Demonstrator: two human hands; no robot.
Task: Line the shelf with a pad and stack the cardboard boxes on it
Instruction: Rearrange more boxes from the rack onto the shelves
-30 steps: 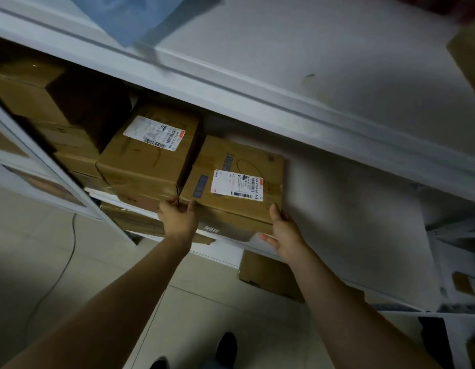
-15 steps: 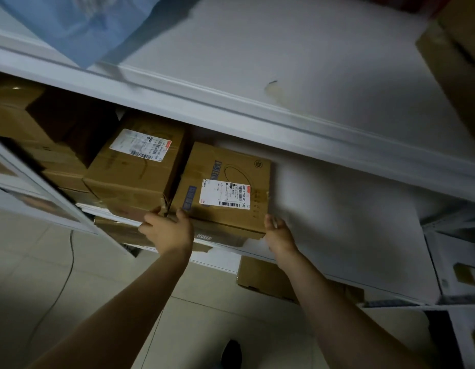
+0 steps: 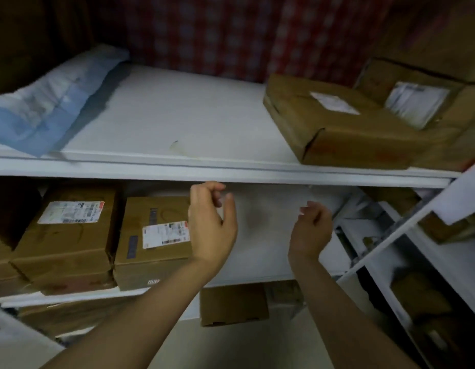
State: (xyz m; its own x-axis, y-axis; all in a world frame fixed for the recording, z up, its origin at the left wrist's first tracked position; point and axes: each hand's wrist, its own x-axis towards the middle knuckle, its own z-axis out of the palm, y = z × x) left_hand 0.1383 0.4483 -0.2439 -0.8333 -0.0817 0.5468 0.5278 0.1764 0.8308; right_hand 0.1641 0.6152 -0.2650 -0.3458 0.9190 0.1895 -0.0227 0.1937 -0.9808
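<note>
Two bare hands hover with fingers loosely curled and holding nothing: the left hand (image 3: 211, 225) in front of a labelled cardboard box (image 3: 153, 241), the right hand (image 3: 312, 230) over the white pad (image 3: 263, 235) lining the middle shelf (image 3: 71, 295). A second labelled box (image 3: 68, 233) stands just beside the first. On the upper shelf (image 3: 204, 169) lie a blue sheet (image 3: 42, 107) and a flat box (image 3: 334, 121).
</note>
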